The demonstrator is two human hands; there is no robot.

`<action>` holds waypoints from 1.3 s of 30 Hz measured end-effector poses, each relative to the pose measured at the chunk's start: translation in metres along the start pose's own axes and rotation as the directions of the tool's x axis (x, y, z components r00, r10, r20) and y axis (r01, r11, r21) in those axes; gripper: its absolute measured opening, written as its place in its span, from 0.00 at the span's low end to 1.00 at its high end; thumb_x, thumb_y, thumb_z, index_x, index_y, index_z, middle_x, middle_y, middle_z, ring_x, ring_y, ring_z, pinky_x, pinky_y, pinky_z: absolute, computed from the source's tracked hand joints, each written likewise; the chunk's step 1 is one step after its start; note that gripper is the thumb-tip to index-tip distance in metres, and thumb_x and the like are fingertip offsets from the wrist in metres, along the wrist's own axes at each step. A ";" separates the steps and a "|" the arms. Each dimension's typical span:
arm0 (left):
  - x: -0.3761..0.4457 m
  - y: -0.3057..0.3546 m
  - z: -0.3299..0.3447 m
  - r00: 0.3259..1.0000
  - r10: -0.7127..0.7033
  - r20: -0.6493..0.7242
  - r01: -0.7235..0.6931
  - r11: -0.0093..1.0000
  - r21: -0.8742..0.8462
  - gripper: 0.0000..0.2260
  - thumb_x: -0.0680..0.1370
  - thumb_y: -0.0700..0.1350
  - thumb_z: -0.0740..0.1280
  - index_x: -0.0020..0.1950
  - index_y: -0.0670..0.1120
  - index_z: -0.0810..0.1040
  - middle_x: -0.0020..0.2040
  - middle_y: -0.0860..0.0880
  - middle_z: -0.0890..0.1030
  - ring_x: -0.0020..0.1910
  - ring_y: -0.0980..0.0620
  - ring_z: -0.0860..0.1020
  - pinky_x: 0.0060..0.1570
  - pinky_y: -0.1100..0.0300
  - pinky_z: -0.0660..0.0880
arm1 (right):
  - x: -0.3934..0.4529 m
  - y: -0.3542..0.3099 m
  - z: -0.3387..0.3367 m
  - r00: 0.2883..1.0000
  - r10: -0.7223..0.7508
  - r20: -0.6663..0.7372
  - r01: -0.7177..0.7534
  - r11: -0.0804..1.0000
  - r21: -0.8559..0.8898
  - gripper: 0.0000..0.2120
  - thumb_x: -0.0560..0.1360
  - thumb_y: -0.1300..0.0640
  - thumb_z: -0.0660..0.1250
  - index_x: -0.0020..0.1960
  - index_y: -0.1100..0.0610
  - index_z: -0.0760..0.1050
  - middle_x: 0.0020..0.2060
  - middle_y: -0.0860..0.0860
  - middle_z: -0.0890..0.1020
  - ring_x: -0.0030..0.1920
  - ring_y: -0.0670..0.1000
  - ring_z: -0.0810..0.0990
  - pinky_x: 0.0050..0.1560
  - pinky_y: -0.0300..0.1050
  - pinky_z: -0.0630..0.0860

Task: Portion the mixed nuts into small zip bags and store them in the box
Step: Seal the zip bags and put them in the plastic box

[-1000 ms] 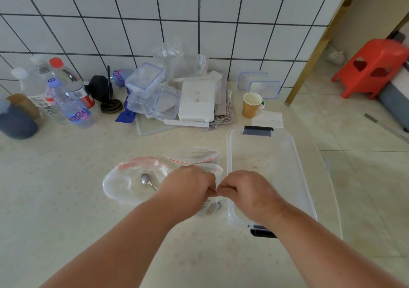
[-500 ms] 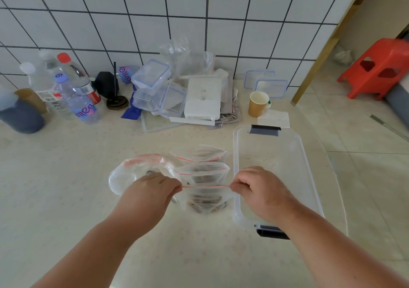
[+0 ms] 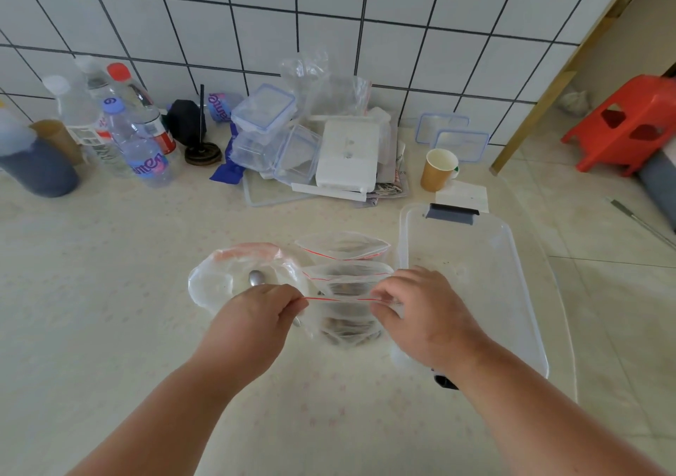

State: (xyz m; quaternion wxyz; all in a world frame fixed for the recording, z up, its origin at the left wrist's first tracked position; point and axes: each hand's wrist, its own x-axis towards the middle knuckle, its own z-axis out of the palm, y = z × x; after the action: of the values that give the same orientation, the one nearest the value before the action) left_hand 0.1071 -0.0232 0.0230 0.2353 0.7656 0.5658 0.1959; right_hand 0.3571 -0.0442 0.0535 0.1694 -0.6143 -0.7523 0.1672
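Note:
A small clear zip bag [image 3: 345, 320] with a red seal line holds brown nuts at its bottom. My left hand [image 3: 252, 323] pinches the left end of its seal and my right hand [image 3: 426, 314] pinches the right end. Two more small zip bags [image 3: 344, 248] lie just behind it, one behind the other. A large clear bag [image 3: 219, 279] with a metal spoon [image 3: 256, 278] inside sits behind my left hand. The clear storage box [image 3: 512, 256] with grey latches stands open to the right, holding no bags.
Water bottles [image 3: 142, 146], a dark jar [image 3: 36, 168], stacked clear containers [image 3: 270, 135], a white box [image 3: 347, 153] and a paper cup [image 3: 437, 168] line the tiled wall. A red stool [image 3: 625, 124] stands on the floor beyond the counter's right edge.
My hands, together at the middle of the bag's top a second ago, have slid apart along the seal to its two ends.

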 end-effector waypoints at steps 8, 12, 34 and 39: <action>-0.001 0.005 -0.004 0.994 0.111 -0.020 -0.111 0.993 0.041 0.09 0.83 0.46 0.66 0.47 0.46 0.84 0.37 0.55 0.80 0.39 0.52 0.78 0.36 0.60 0.70 | 0.024 -0.044 0.028 0.989 -0.146 0.035 0.148 0.986 -0.076 0.09 0.75 0.47 0.68 0.50 0.50 0.80 0.45 0.46 0.80 0.54 0.52 0.76 0.52 0.45 0.61; -0.002 0.007 -0.005 0.989 0.149 -0.018 -0.148 0.988 0.054 0.09 0.83 0.45 0.68 0.45 0.45 0.85 0.35 0.52 0.80 0.36 0.50 0.78 0.34 0.58 0.71 | 0.029 -0.053 0.034 0.983 -0.181 0.030 0.183 0.982 -0.044 0.07 0.77 0.51 0.68 0.45 0.54 0.81 0.39 0.50 0.80 0.46 0.56 0.78 0.50 0.49 0.69; -0.009 -0.005 -0.006 0.998 0.050 0.032 -0.049 0.999 -0.012 0.07 0.82 0.46 0.68 0.45 0.51 0.83 0.38 0.62 0.78 0.41 0.66 0.74 0.39 0.72 0.68 | -0.020 0.022 -0.003 0.999 0.046 -0.027 -0.046 0.999 0.011 0.08 0.77 0.51 0.71 0.41 0.52 0.83 0.34 0.42 0.80 0.39 0.47 0.76 0.49 0.46 0.70; -0.011 -0.005 -0.007 0.997 0.057 0.044 -0.055 0.997 -0.046 0.07 0.82 0.46 0.68 0.45 0.51 0.82 0.38 0.61 0.79 0.44 0.62 0.76 0.40 0.72 0.69 | -0.026 0.021 -0.004 0.999 0.019 -0.051 -0.017 0.999 0.037 0.12 0.77 0.51 0.67 0.39 0.56 0.82 0.33 0.46 0.81 0.36 0.51 0.78 0.42 0.45 0.70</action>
State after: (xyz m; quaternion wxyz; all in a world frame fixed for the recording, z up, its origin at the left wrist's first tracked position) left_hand 0.0967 -0.0318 0.0252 0.2594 0.7799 0.5343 0.1977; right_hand 0.3821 -0.0656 0.0460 0.1981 -0.6220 -0.7390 0.1665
